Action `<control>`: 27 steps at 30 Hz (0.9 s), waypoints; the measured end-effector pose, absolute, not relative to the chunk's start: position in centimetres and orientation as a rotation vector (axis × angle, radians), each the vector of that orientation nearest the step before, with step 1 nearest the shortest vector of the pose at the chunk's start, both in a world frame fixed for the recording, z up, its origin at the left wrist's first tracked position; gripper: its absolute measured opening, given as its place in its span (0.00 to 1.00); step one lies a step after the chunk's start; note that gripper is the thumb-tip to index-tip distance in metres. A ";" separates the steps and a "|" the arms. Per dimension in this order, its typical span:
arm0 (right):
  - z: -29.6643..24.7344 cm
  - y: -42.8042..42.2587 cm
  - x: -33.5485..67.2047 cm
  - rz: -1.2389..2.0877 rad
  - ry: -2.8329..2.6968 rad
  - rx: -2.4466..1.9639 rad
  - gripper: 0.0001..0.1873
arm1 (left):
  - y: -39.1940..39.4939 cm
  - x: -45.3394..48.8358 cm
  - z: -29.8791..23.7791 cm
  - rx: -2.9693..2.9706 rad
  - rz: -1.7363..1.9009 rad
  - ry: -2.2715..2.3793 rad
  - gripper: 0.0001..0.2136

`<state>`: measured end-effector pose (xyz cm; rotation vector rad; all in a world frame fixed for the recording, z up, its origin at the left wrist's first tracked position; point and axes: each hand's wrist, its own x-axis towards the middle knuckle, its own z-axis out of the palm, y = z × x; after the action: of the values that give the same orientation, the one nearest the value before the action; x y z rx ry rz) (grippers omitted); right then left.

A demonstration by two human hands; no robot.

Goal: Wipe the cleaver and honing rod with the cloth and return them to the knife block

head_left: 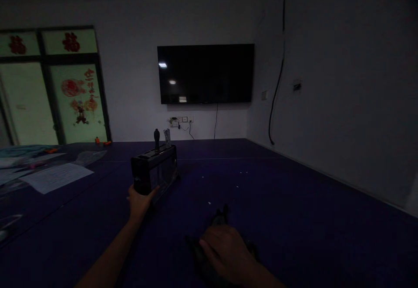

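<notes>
A black slotted box [163,172] with glossy sides stands upright on the dark purple table. Two handles rise from its top: a dark rounded handle [156,139] and a paler, patterned one [167,137]. My left hand [139,201] grips the near end of the box, thumb along its right side. Lower and to the right, my right hand [227,249] is closed over a dark object [220,218] at table level. Prongs or ends of that object poke out beyond my fingers, but dimness and blur hide its kind.
Papers [58,177] and a clear plastic bag [89,157] lie at the left. Small orange items [97,140] sit near the far left edge. Tiny white scraps [209,203] dot the purple surface [294,218]. A wall bounds the right side, with a hanging black cable [277,83].
</notes>
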<state>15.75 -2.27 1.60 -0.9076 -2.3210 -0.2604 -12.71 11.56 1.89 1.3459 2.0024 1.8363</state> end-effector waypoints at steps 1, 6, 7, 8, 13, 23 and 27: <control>1.6 -2.3 15.8 -0.260 -2.318 -0.909 0.22 | 11.5 -12.7 1.9 1.322 1.826 2.003 0.38; 1.6 -2.2 15.8 -0.222 -2.319 -0.922 0.21 | 11.2 -12.4 2.1 1.274 1.813 1.929 0.38; 1.6 -2.2 15.8 -0.216 -2.319 -0.930 0.20 | 11.2 -12.3 2.2 1.273 1.820 1.925 0.38; 1.6 -2.2 15.8 -0.214 -2.317 -0.941 0.20 | 11.1 -12.3 2.3 1.268 1.828 1.924 0.38; 1.5 -2.1 15.8 -0.237 -2.273 -0.949 0.18 | 10.8 -12.4 2.5 1.206 1.884 1.942 0.35; 1.8 -1.5 16.0 -0.182 -2.040 -1.037 0.18 | 10.2 -11.2 2.3 1.266 1.961 2.008 0.34; 2.0 -0.9 16.3 -0.147 -2.038 -1.159 0.17 | 9.8 -9.8 2.5 1.367 1.997 1.923 0.34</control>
<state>16.28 -0.94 1.98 -1.1591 -2.0385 -0.1466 -9.84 9.84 2.50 1.3665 1.9235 1.9971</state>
